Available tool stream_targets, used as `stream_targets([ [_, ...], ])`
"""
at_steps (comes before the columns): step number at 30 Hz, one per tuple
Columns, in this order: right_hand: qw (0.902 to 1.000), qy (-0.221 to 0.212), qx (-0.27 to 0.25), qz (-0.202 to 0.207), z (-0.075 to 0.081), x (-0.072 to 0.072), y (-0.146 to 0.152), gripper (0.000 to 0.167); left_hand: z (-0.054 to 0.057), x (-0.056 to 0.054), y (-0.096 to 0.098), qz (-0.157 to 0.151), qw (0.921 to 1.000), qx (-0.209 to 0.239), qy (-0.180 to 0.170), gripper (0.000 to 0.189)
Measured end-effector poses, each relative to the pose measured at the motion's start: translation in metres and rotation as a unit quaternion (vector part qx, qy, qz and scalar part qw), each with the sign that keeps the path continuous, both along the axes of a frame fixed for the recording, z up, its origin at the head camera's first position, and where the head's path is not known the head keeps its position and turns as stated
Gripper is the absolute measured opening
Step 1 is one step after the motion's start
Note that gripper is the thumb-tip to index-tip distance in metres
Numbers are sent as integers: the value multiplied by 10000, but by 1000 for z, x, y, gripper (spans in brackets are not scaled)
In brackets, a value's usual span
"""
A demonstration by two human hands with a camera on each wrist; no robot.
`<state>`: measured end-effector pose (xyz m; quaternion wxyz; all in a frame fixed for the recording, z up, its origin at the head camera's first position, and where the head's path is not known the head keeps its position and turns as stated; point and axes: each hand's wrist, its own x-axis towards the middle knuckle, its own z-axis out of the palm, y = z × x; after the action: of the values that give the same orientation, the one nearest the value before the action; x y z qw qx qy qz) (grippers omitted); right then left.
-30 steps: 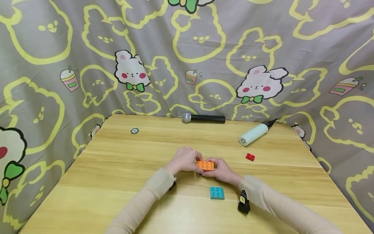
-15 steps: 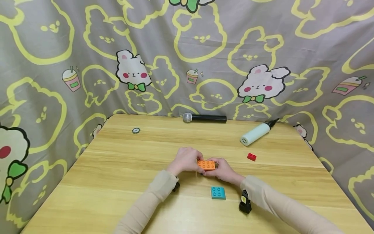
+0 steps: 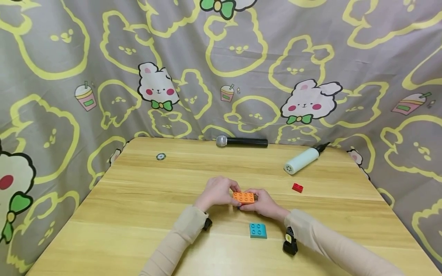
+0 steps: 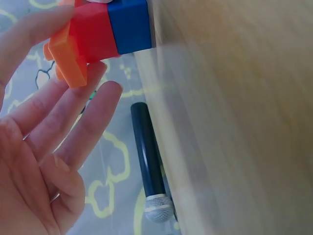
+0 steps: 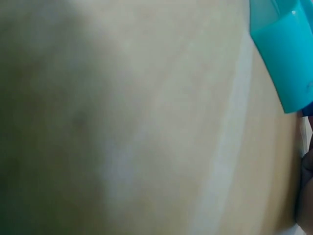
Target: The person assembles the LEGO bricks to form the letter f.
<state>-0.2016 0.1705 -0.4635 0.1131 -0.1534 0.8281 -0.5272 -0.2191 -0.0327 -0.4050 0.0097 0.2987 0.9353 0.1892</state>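
Observation:
Near the middle of the table, both hands meet at a small stack of toy building bricks. My left hand (image 3: pixel 218 191) pinches the orange brick (image 3: pixel 243 197) between thumb and fingers. From the right, my right hand (image 3: pixel 263 204) grips the same stack, its fingers partly hidden behind the orange brick. In the left wrist view, the orange brick (image 4: pixel 67 56) sits against a red brick (image 4: pixel 95 32), which joins a blue brick (image 4: pixel 130 27) close to the tabletop. A teal brick (image 3: pixel 258 230) lies in front of the hands, and fills the upper right corner of the right wrist view.
A small red brick (image 3: pixel 297 188) lies right of the hands. Farther back are a white hand pump (image 3: pixel 302 160) with a black nozzle, a black microphone (image 3: pixel 246 142) and a round chip (image 3: pixel 160 156). A patterned curtain (image 3: pixel 193 50) hangs behind the table.
The head view has shifted slightly. Both hands keep their grip on the brick stack, and slivers of red and blue now show below the orange brick.

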Motion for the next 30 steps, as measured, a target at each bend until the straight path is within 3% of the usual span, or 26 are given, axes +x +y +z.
stream_targets([
  [5, 10000, -86, 30, -2, 14, 11, 0, 35, -2, 3, 4, -7, 9999, 90, -63, 29],
  [9, 9999, -119, 73, -97, 11, 13, 3, 36, -3, 5, 7, -4, 9999, 110, -119, 29],
  [12, 9995, -207, 50, -245, 0, 8, 6, 39, -4, 3, 9, -17, 9999, 70, -84, 30],
  [20, 9989, -315, 333, -133, 13, 11, 20, 56, -5, -1, 6, -43, 9998, 181, -34, 31],
  [24, 9980, 9, 600, -176, 26, 16, 51, 56, -7, -1, 4, -31, 9997, 200, -113, 33],
  [27, 9937, 656, 767, -477, 40, 16, 78, 50, -7, -2, 1, -9, 9997, 216, -138, 33],
  [30, 9910, 887, 706, -713, 48, 11, 102, 43, -8, 0, -6, -68, 9995, 291, -133, 33],
])
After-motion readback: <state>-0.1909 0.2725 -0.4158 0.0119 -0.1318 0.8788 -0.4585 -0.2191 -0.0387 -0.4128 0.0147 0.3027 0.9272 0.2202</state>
